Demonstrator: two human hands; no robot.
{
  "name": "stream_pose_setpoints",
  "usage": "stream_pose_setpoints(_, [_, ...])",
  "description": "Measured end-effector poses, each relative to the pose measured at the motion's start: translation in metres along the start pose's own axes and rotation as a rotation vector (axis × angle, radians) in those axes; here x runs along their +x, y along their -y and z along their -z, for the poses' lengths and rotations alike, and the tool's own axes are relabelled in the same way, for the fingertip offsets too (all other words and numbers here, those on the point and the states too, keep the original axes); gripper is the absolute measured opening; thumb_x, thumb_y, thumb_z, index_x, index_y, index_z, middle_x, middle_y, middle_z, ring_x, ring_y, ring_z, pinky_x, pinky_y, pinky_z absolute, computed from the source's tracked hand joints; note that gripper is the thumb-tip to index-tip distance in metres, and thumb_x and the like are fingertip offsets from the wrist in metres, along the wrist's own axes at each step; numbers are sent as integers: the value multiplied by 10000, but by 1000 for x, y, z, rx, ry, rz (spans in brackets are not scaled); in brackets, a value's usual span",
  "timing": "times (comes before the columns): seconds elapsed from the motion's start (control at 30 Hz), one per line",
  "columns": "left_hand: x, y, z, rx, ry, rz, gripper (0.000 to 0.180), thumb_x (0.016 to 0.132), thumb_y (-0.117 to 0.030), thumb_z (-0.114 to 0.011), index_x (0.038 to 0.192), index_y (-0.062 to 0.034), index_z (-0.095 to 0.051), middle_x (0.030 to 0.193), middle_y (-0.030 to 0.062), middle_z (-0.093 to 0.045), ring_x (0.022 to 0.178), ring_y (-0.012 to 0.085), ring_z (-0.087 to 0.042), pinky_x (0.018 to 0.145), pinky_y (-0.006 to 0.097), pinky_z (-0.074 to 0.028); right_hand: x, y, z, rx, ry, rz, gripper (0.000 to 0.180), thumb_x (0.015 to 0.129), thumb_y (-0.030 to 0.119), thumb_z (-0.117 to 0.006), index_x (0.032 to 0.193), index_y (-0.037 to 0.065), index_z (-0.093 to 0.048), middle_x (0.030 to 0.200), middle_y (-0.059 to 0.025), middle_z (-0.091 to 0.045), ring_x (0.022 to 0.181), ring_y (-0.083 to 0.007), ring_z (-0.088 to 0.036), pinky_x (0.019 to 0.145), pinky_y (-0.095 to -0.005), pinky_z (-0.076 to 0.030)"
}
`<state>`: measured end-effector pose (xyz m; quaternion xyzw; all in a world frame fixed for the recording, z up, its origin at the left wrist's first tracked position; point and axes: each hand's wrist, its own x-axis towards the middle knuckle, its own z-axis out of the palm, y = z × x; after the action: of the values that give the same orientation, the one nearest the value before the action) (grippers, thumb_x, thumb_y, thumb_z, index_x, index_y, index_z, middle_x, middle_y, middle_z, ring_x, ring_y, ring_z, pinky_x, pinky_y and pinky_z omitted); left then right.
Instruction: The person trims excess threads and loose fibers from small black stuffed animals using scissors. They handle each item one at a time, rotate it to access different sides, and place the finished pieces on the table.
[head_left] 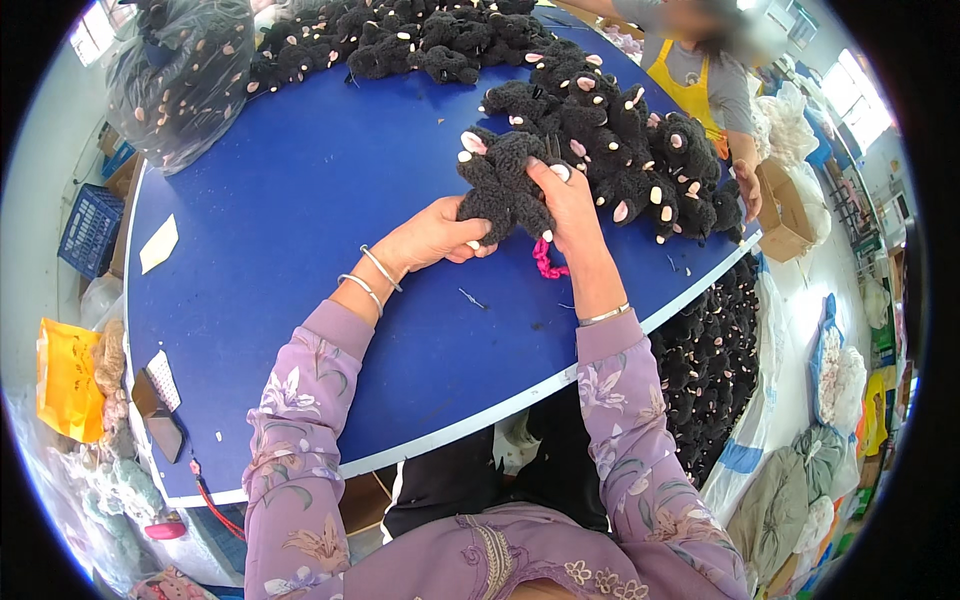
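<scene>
1. head view: heaped black plush pile [640, 160] crowds the blue table [280, 230] rim; a nudge might spill it.
2. left hand [435, 235] and right hand [570, 200], fingers curled, grip black plush toy [500, 185] above the table; it may slip.
3. pink cord [545, 260] beneath could snag.

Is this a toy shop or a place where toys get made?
Probably a workshop where toys get made. Both hands, the left hand and right hand, hold one fuzzy black plush toy over the big blue worktable. A heap of matching black plush pieces lies beside it, and more fill a clear plastic bag.
</scene>
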<state>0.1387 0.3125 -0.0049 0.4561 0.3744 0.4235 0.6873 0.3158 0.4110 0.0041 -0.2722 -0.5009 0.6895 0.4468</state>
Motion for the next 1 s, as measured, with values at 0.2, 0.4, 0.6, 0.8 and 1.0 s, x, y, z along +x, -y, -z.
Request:
stream_pose_setpoints(0.2, [-3, 6, -1, -28, -36, -150, 343, 917, -192, -606, 1173, 19, -517, 857, 52, -612, 669, 65, -528, 585, 184, -421, -13, 66, -3, 541, -448, 266, 435, 915, 365, -590, 1181, 21, -571, 1079, -78, -646, 603, -98, -554, 540, -231, -465])
stream_pose_setpoints(0.4, [3, 7, 1, -105, -59, -156, 329, 963, -205, -539, 1202, 20, -520, 910, 78, -623, 724, 74, -550, 665, 202, -467, 13, 58, 21, -654, -84, 121, 533, 851, 370, -647, 1258, 46, -531, 1167, -140, -620, 597, -119, -564, 540, -231, -461])
stream_pose_setpoints(0.6, [6, 9, 1, -102, -74, -157, 260, 978, -201, -508, 1151, -11, -554, 912, 66, -629, 727, 69, -562, 674, 205, -478, 37, -14, 20, -1432, -223, 267, 475, 729, 267, -724, 1154, 110, -582, 1192, -177, -540, 1066, -345, -573, 910, -423, -476])
stream_pose_setpoints(0.8, [10, 12, -2, -95, -266, -227, 289, 988, -228, -487, 1195, -31, -529, 982, 60, -624, 837, 109, -600, 715, 246, -491, 43, -18, 28, -1045, -148, 308, 293, 749, 127, -690, 999, 21, -579, 959, -152, -618, 867, -277, -626, 763, -380, -497])
stream_pose_setpoints(1.0, [10, 9, 3, -417, -240, -260, 407, 956, -292, -554, 1252, -31, -453, 1123, 91, -598, 904, 162, -620, 757, 288, -520, -14, -3, -27, -796, 132, 485, 209, 771, 67, -664, 944, 1, -566, 873, -82, -593, 802, -165, -573, 694, -290, -472])
